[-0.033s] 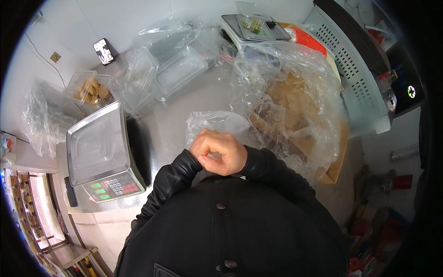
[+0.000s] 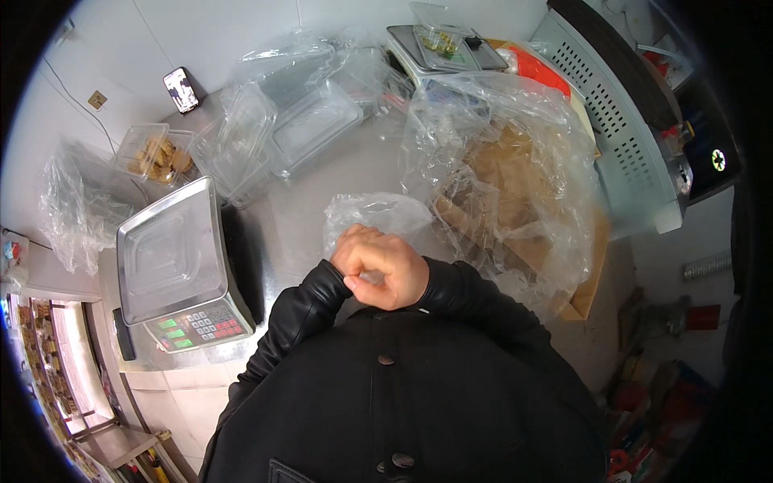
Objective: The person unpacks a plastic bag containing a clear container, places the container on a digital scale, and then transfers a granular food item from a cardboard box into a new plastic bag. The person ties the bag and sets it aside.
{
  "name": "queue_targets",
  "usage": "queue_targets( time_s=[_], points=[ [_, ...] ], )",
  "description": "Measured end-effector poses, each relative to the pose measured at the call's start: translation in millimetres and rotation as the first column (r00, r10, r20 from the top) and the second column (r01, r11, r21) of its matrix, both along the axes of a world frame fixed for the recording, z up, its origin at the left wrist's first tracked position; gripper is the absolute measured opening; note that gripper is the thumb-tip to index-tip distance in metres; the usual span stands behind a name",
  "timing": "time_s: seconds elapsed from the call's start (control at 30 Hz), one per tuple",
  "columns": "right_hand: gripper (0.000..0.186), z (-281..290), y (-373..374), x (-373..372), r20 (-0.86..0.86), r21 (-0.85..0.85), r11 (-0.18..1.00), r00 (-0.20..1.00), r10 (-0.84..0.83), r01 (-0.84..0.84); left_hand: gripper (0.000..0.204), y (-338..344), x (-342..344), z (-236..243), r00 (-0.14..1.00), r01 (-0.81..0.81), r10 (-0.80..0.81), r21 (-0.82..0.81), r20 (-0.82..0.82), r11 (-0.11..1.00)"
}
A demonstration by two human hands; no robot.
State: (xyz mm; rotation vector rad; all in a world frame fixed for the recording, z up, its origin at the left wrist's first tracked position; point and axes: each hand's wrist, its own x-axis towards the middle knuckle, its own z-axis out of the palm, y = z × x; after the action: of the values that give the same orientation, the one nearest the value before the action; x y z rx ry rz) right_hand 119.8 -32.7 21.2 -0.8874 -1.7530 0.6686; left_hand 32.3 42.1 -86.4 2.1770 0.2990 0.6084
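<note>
My two hands are together in front of my chest, over the near edge of the metal table (image 2: 310,213). My right hand (image 2: 396,274) reaches across from the right with its fingers curled. Its thumb and forefinger form a ring, their tips close to the black cuff of my left sleeve (image 2: 322,282); what they grip, if anything, is hidden. Only a little of my left hand (image 2: 348,248) shows past the cuff, its fingers covered by the right. Just beyond both hands lies a crumpled clear plastic bag (image 2: 382,211).
A digital scale (image 2: 173,258) with a steel pan stands left. Behind it are a clear tub of brown pieces (image 2: 161,159), empty clear trays (image 2: 314,129) and a leaning phone (image 2: 180,89). Right sits a cardboard box (image 2: 597,270) under a plastic liner; another scale (image 2: 403,44) stands behind.
My right hand has shifted very slightly, and the gap inside its thumb and forefinger looks a little smaller. The things on the table have not moved.
</note>
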Motion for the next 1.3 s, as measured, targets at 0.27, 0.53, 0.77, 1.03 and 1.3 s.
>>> queue_targets(
  time_s=[0.27,0.53,0.77,1.03,1.3],
  points=[
    [0.017,-2,-1,-24,0.186,0.145,0.989,0.983,-0.011,-0.017,0.023,-12,-12,-10,0.996,-0.079,0.080,0.027,-0.043,0.997],
    [0.052,20,-80,214,0.613,0.138,0.485,0.310,-0.727,0.864,0.027,16,-59,-14,0.937,-0.310,0.324,0.114,-0.132,0.944],
    [0.042,-129,-237,415,0.855,-0.186,-0.008,0.158,-0.494,0.983,0.022,12,-71,-23,0.888,-0.443,0.446,0.051,-0.108,0.895],
    [0.015,34,-75,285,-0.361,-0.182,0.491,0.406,-0.839,0.852,0.020,15,-45,-11,0.815,-0.580,0.568,0.174,0.118,0.796],
    [0.019,70,-58,152,0.156,0.459,0.662,0.679,-0.717,0.593,0.071,31,-24,50,0.984,-0.150,0.142,-0.071,-0.105,0.986]
  ],
)
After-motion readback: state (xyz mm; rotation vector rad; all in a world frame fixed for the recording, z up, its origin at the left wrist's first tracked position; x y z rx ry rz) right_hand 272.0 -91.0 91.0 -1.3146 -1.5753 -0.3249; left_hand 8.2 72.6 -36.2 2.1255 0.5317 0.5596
